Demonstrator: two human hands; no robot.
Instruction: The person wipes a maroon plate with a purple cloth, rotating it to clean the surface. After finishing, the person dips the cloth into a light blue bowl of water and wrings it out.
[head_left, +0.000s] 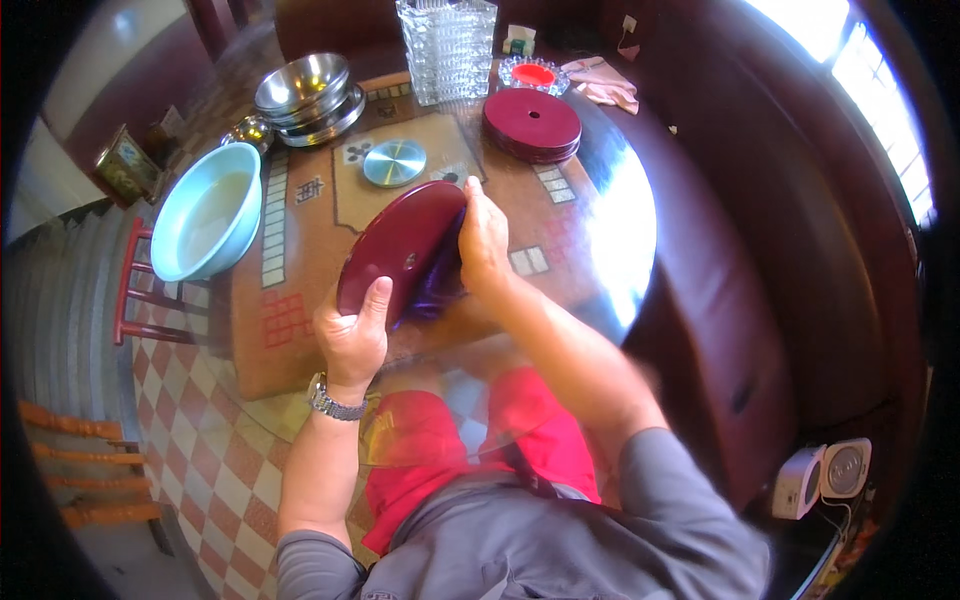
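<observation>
My left hand (352, 319) grips the lower left rim of a glossy dark red disc (397, 240) with a small hole in its middle, thumb on the upper face. The disc is tilted above the glass tabletop. At its right edge, my right hand (484, 236), fingers straight, holds a dark purple cloth (442, 281) against the disc's underside; the hand covers part of the cloth. Beyond the disc, a small shiny metal disc (394, 163) lies on the table. A stack of similar dark red discs (532, 124) sits farther back to the right.
Near the round glass table's (315, 225) left edge stands a light blue basin (206, 214) with cloudy liquid. Stacked steel bowls (304, 90), a tall stack of clear glassware (448, 52), a glass dish (534, 75) and a pink cloth (604, 84) line the back. A dark red sofa (720, 300) curves along the right.
</observation>
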